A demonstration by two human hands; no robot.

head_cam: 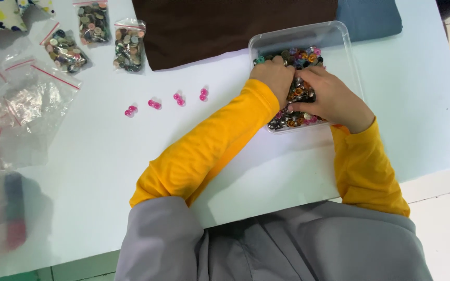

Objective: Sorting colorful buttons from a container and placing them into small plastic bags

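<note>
Both hands are down in the clear rectangular plastic tray [339, 41], which sits on the pale worktop [131, 156] just in front of a dark brown cloth [209, 31] and holds a heap of small mixed-colour metal and plastic snap buttons [300, 91]. The left hand [276, 75] lies curled over the heap with its fingers bent into the pieces; the right hand [332, 99] presses in beside it, fingers spread among them. Whether either hand is clamped on a piece cannot be told, since the fingertips are buried. The step in hand looks like sorting through the heap for one colour: 4 pink paired buttons [154, 104] already lie in a row on the worktop, well apart from the tray. The next move probably calls for pinching out 1 more pink piece. 3 small filled bags [94, 23] lie at the far left.
</note>
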